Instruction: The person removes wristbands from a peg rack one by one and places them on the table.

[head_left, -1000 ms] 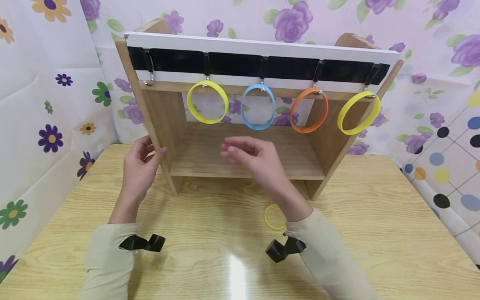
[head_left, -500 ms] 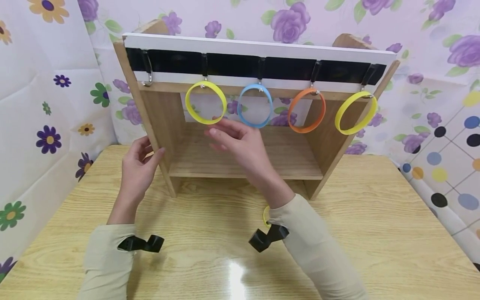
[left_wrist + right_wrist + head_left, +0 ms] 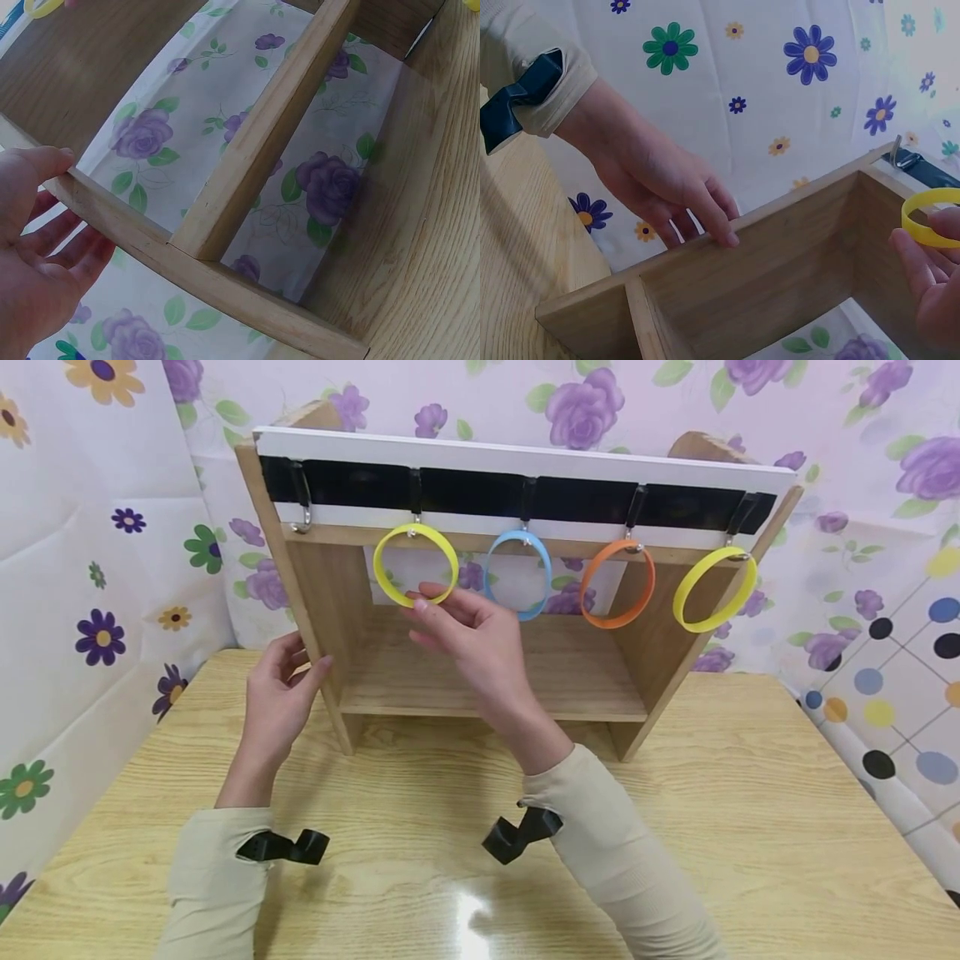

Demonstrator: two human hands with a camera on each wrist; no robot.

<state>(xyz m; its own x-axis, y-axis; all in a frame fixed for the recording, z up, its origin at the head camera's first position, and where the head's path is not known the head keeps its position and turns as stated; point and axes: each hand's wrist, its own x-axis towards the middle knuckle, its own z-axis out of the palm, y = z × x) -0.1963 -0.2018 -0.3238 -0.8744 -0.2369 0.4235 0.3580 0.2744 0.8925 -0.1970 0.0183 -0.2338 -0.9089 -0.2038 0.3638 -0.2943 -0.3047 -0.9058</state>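
Observation:
A wooden rack [image 3: 480, 717] stands on the table, with a white-and-black hook strip along its top front. My left hand [image 3: 279, 697] grips the rack's left side panel [image 3: 150, 234], thumb on the inner side and fingers outside. Near the left, a yellow ring [image 3: 377, 568] hangs from the second hook. My right hand [image 3: 480, 639] pinches that ring's lower edge between thumb and fingers, seen also in the right wrist view around the yellow ring [image 3: 907, 217]. The leftmost hook [image 3: 303, 518] bears no ring.
To the right hang a blue ring [image 3: 550, 572], an orange ring [image 3: 651, 581] and another yellow ring [image 3: 678, 602], each on its own hook. Flowered cloth [image 3: 480, 397] covers the wall behind the rack. The wood-grain table [image 3: 405, 860] extends in front.
My right hand has moved up and left from the rack's middle and taken hold of the left yellow ring. My forearm now hides a yellow ring on the table. The left hand has stayed put.

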